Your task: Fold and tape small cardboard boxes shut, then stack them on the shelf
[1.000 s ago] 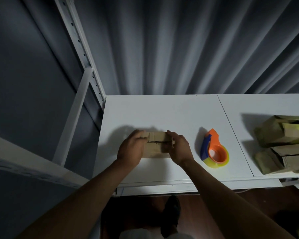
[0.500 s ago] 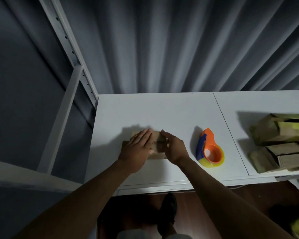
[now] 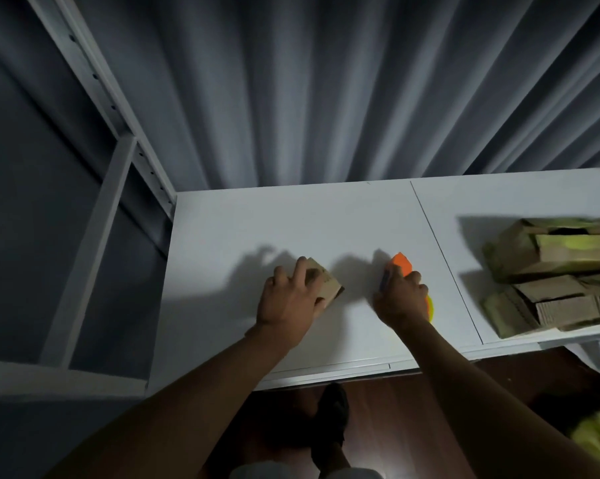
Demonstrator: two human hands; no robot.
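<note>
My left hand grips the small cardboard box on the white table; just beside it, my right hand grasps the orange tape dispenser.

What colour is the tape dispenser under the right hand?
Mostly orange, with a blue part and a yellow edge; the tape dispenser shows in the head view.

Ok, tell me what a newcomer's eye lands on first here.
The orange tape dispenser on the white table, gripped by the right hand. Beside it, the left hand holds a small cardboard box. A heap of cardboard boxes fills the table's right end.
</note>
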